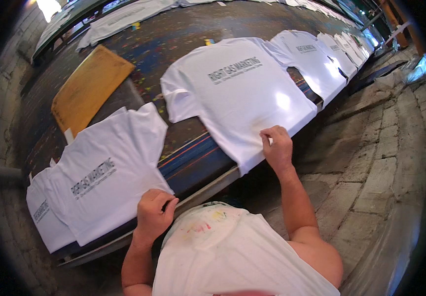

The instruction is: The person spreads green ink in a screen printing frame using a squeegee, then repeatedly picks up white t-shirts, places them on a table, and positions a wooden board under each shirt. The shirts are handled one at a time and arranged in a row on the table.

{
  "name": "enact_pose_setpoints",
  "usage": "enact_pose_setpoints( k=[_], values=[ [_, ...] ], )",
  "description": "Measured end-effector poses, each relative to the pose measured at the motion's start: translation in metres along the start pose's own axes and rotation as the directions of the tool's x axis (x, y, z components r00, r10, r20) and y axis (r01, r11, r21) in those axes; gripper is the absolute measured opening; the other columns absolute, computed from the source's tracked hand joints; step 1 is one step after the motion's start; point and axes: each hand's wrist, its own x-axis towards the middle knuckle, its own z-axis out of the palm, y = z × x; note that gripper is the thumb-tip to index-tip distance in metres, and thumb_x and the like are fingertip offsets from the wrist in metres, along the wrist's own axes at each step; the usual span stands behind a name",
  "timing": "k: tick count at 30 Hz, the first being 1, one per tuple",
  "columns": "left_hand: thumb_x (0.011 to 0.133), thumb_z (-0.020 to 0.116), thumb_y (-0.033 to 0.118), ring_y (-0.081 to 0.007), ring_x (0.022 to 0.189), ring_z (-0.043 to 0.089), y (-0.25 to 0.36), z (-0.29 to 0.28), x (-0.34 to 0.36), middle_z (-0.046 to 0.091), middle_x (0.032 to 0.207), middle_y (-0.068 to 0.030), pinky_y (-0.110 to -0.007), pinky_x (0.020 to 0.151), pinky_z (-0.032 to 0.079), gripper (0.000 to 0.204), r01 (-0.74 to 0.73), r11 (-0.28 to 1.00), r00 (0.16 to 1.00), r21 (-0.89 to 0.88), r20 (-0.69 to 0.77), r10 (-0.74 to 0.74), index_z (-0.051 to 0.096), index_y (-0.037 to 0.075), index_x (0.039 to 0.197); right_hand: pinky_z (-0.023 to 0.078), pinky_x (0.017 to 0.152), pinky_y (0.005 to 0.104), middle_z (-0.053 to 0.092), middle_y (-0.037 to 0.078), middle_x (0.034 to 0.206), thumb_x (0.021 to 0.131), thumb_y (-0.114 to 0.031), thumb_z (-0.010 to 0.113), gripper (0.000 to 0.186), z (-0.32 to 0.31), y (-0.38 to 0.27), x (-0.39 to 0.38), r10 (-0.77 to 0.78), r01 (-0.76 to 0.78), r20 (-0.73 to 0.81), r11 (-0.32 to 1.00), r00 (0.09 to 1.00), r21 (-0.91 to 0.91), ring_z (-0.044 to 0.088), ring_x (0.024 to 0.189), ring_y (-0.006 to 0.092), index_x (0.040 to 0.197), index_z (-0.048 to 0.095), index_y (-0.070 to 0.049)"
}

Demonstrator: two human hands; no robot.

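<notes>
A white T-shirt [245,106] with dark printed lettering across it lies spread on the long dark table. My right hand [278,148] is at its near edge, thumb and fingers pinched on the cloth, with small creases beside the fingertips. Another white printed T-shirt [109,190] lies to the left, partly over a third white T-shirt [40,209]. My left hand [155,214] is closed by the near corner of that left shirt, fingers curled toward the thumb. Whatever it may hold between the fingertips is hidden.
A yellowish-brown flat board [92,86] lies behind the left shirts. More printed T-shirts [311,59] continue along the table [183,29] to the right, and others line its far side. The table's near rail [203,190] runs before me. A paved floor [366,163] extends at right.
</notes>
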Motion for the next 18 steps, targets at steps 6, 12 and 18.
enact_pose_setpoints(
  k=[6, 12, 18],
  values=[
    [0.08, 0.085, 0.001, -0.0317, 0.08, 0.071, 0.063, 0.102, 0.067, 0.074, 0.085, -0.0113, -0.042, 0.073, 0.055, 0.014, -0.012, 0.99, 0.998, -0.139, 0.063, 0.02, 0.075, 0.005, 0.09, 0.055, 0.079, 0.0341, 0.071, 0.007, 0.106, 0.1, -0.005, 0.07, 0.025, 0.003, 0.193, -0.039, 0.739, -0.485, -0.317, 0.644, 0.594, 0.592, 0.068, 0.092, 0.0219, 0.126, 0.069, -0.005],
    [0.08, 0.085, 0.0, -0.0312, 0.081, 0.072, 0.102, 0.138, 0.099, 0.074, 0.087, -0.0122, -0.041, 0.073, 0.056, 0.016, 0.001, 0.992, 0.997, -0.126, 0.081, 0.009, 0.075, 0.004, 0.092, 0.05, 0.094, 0.0434, 0.068, 0.005, 0.115, 0.101, -0.029, 0.059, 0.029, 0.08, 0.258, -0.134, 0.851, -0.702, 0.525, -0.357, 0.028, 0.616, 0.062, 0.103, 0.023, 0.124, 0.068, -0.015],
    [0.08, 0.085, -0.001, -0.0311, 0.079, 0.071, 0.124, 0.144, 0.109, 0.074, 0.086, -0.0124, -0.04, 0.072, 0.056, 0.016, -0.013, 0.997, 0.995, -0.077, 0.095, 0.02, 0.075, 0.004, 0.092, 0.051, 0.104, 0.049, 0.071, 0.008, 0.12, 0.102, -0.026, 0.069, 0.029, 0.125, 0.223, -0.163, 0.583, -0.528, 0.76, -0.566, 0.286, 0.633, 0.067, 0.115, 0.0305, 0.125, 0.067, -0.008]
  ],
)
